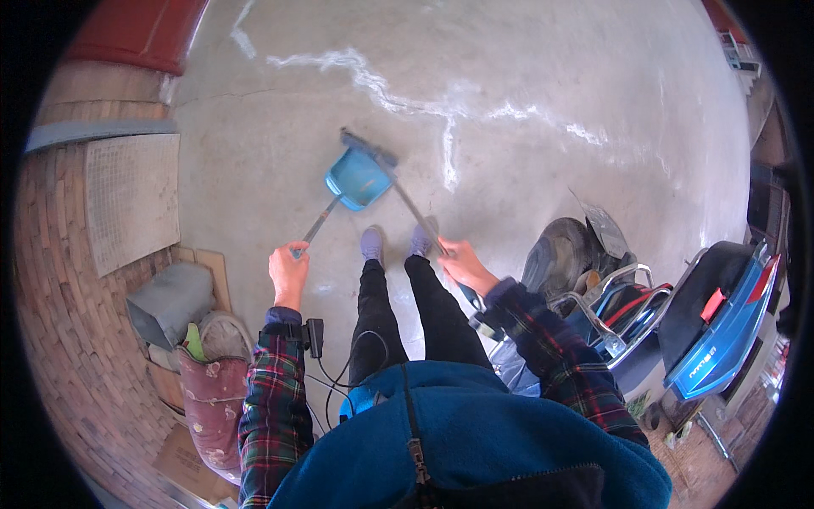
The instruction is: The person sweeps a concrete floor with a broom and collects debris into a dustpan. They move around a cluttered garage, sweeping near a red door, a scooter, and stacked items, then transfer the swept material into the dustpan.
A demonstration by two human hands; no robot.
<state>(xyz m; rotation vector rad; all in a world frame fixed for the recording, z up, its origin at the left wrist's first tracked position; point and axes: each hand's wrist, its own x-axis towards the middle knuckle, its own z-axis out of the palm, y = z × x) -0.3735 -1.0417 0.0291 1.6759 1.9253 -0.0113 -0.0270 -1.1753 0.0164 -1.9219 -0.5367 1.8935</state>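
Observation:
My left hand [290,270] is closed around the handle of a blue plastic dustpan [361,179], whose pan lies on the concrete floor in front of my feet. My right hand [466,264] grips the long stick of a broom [412,205]. The dark broom head [369,147] lies along the far edge of the pan, slanting from upper left to lower right; it looks slightly blurred. Inside the pan is a small pale patch, too unclear to name.
A grey bin [175,299], a maroon patterned cover [213,401] and a cardboard box [191,467] stand at the left by a brick wall [57,273]. At the right is a vehicle with a wheel [556,254], metal rails and a blue-black top box [715,324].

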